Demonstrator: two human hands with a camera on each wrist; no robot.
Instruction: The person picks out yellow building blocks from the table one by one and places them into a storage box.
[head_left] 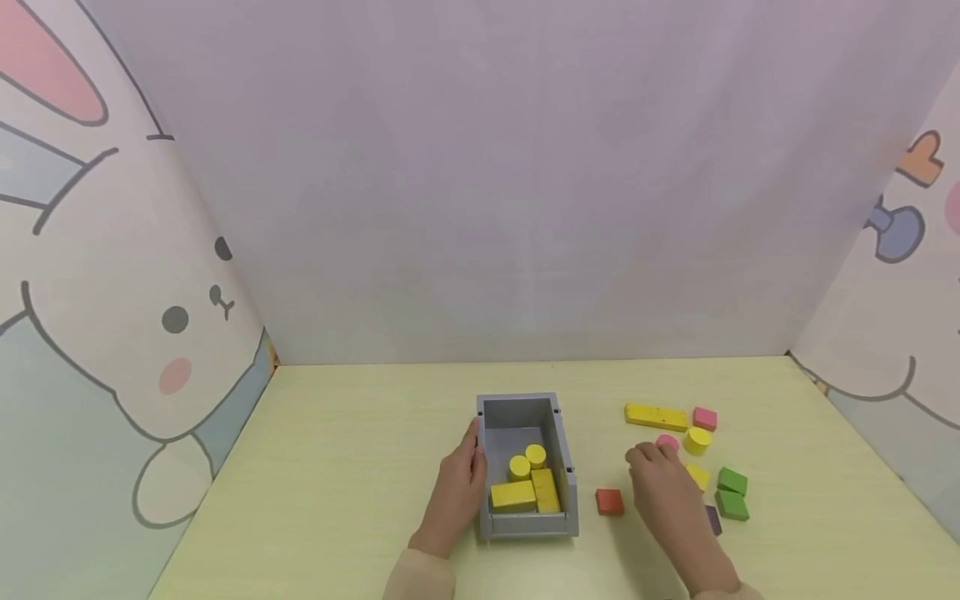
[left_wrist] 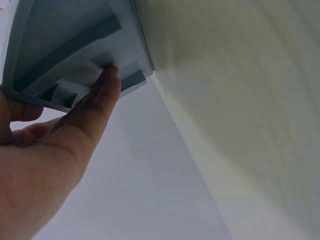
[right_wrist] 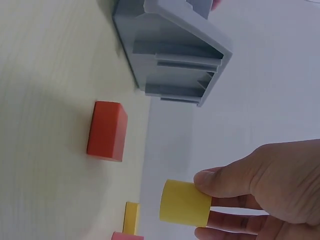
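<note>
A grey plastic bin (head_left: 528, 523) stands on the table with two yellow cylinders (head_left: 519, 468) and two yellow rectangular blocks (head_left: 513, 497) inside. My left hand (head_left: 457, 482) holds the bin's left wall, its fingers (left_wrist: 102, 97) lying along the ribbed outer side and its thumb by the rim. Right of the bin, my right hand (head_left: 663, 487) pinches a yellow cylinder (right_wrist: 185, 202) between thumb and fingers, raised over the table. That cylinder is hidden behind the hand in the head view. A red block (head_left: 610, 502) lies between the bin and the right hand.
Around and beyond the right hand lie a long yellow block (head_left: 656, 417), a pink block (head_left: 705, 418), a pink round piece (head_left: 667, 442), another yellow cylinder (head_left: 697, 441), a yellow block (head_left: 697, 477), two green blocks (head_left: 732, 505) and a partly covered purple block (head_left: 713, 520). A curtain (head_left: 525, 208) borders the table's back.
</note>
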